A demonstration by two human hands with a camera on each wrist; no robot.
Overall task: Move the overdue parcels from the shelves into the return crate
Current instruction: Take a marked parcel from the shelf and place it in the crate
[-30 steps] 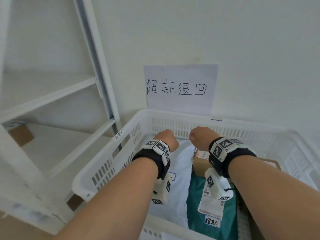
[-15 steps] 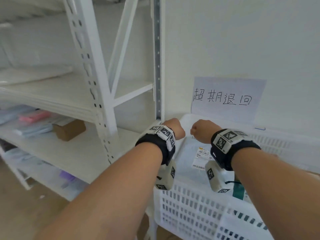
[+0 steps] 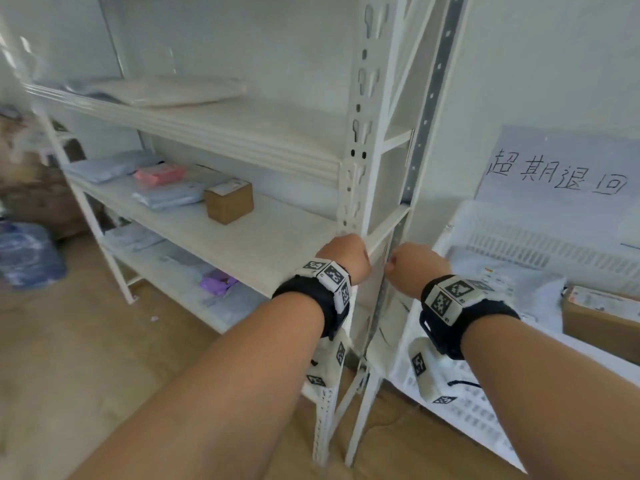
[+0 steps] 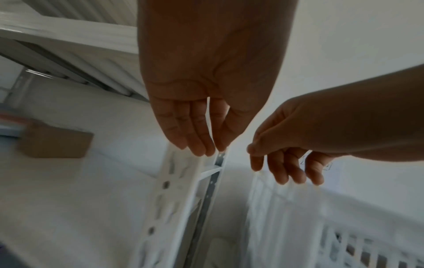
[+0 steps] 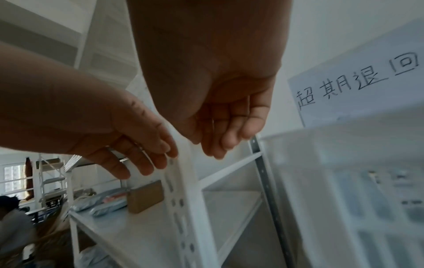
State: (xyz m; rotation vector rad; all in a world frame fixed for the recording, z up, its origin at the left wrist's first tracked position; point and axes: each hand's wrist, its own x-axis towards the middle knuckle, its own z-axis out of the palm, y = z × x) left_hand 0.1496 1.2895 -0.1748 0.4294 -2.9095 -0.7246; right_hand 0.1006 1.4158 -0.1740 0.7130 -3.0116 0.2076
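Both my hands hang empty with relaxed fingers in front of the white shelf post. My left hand is over the middle shelf's right end; my right hand is just beside it, near the white return crate. The crate holds a pale mailer bag and a cardboard box. On the middle shelf lie a small cardboard box, a pink parcel and blue-grey bags. A purple parcel sits on the lower shelf.
A handwritten paper sign hangs on the wall above the crate. The top shelf carries a flat white bag. A blue plastic bag and clutter lie on the floor at far left. Bare floor spreads before the shelves.
My view has swung left from the crate to the shelves. Both empty hands moved from over the crate to in front of the shelf post.
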